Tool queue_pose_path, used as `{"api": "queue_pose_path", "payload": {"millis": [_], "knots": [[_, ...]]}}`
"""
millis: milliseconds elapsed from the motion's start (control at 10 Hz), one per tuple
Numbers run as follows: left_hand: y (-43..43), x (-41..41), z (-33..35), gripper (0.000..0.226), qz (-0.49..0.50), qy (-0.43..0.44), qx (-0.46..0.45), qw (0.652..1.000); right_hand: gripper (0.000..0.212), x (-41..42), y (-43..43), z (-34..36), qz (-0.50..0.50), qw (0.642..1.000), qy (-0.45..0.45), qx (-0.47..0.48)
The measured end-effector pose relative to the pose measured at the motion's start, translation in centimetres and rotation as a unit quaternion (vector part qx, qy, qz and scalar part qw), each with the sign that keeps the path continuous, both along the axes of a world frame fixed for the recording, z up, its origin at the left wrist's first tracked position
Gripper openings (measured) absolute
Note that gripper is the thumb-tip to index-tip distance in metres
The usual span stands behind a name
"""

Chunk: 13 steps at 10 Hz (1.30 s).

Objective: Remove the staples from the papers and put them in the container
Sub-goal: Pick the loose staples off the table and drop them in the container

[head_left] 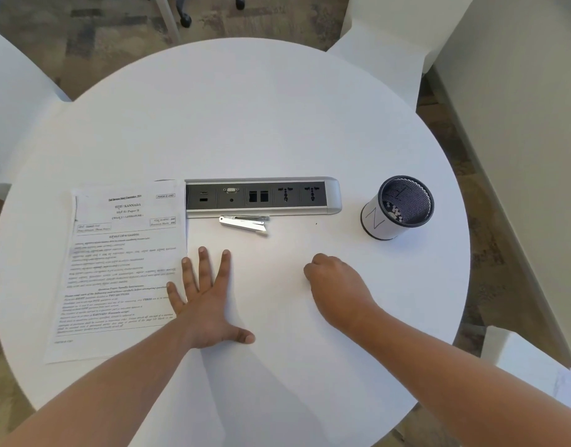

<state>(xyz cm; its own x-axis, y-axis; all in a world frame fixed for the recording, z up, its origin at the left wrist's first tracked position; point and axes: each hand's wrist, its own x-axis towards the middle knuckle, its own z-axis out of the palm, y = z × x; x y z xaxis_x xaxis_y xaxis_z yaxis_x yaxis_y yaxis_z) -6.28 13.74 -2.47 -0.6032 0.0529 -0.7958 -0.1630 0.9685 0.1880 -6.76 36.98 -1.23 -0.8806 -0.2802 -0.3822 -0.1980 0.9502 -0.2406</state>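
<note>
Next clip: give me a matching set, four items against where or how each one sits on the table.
1 papers
2 metal tool
3 mesh container
4 left hand

a near the table's right edge
b flat, fingers spread
c on the table's left side
d along the socket strip's near side

Pairs: 1-c, 2-d, 3-a, 4-b

The papers (122,262) lie on the left of the worktop (245,124), their far right corner over the left end of the socket strip (261,196), which runs across the middle. The staple remover (243,223) lies just in front of the strip. The container (397,208) stands right of the strip, apart from it. Nearer the person, the left hand (206,304) lies flat, touching the papers' right edge. The right hand (335,285) rests to its right, well in front of the container.
</note>
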Motion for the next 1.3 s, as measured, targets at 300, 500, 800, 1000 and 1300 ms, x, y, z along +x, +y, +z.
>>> {"api": "queue_pose_path", "payload": {"millis": [300,500,800,1000,1300], "knots": [[-0.1,0.1,-0.1,0.163,0.001,0.001,0.004,1.000,0.023,-1.0,-0.6,0.5,0.009,0.998,0.005,0.056],[-0.1,0.1,0.0,0.162,0.000,0.002,0.003,1.000,0.015,-2.0,1.4,0.4,-0.201,0.972,-0.015,-0.118],[-0.1,0.0,0.2,0.160,-0.004,-0.003,0.004,1.000,0.015,-4.0,7.4,10.5,-0.368,0.872,0.134,-0.293],[0.0,0.1,0.3,0.159,-0.004,-0.005,0.001,1.000,0.015,-6.8,11.5,10.5,-0.377,0.886,0.203,-0.176],[0.0,0.0,0.2,0.159,-0.006,-0.006,0.004,1.000,0.027,-7.7,12.2,9.4,-0.292,0.938,0.164,-0.084]]}}
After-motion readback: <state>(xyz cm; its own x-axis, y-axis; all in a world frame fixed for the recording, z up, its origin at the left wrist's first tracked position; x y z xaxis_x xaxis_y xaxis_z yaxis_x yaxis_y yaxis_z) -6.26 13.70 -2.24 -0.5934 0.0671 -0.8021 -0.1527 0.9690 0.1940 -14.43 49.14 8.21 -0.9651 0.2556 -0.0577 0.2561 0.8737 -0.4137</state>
